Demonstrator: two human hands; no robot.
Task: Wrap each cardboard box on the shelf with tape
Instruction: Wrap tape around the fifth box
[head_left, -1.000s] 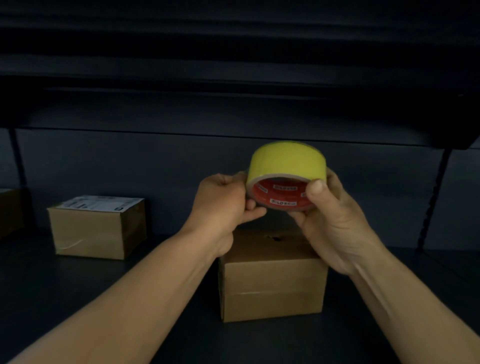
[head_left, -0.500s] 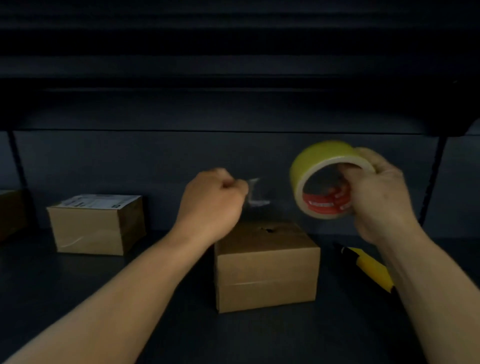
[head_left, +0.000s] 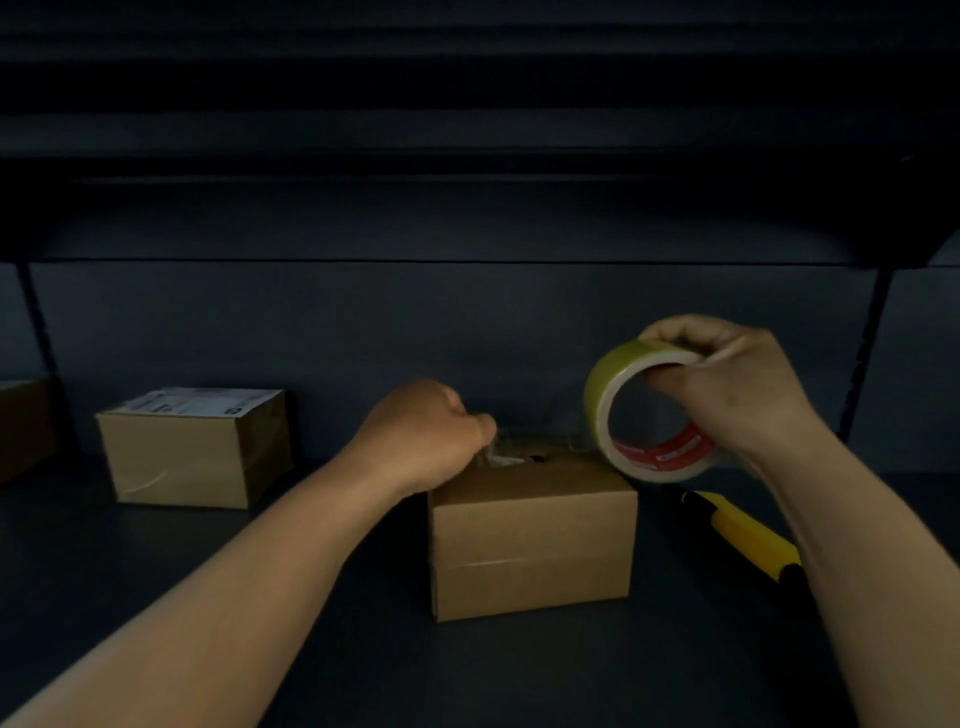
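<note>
Starting the first strip of tape across the nearest box on the dark metal shelf (head_left: 156, 597).

The plain brown cardboard box (head_left: 530, 540) sits directly under both grips. The right hand (head_left: 727, 395) curls round the yellow-green roll of clear tape (head_left: 639, 410), held above the box's right edge. The left hand (head_left: 426, 436) pinches the clear tape end (head_left: 498, 454) at the box top. Next, I judge: press that end down and draw the roll rightward.
</note>
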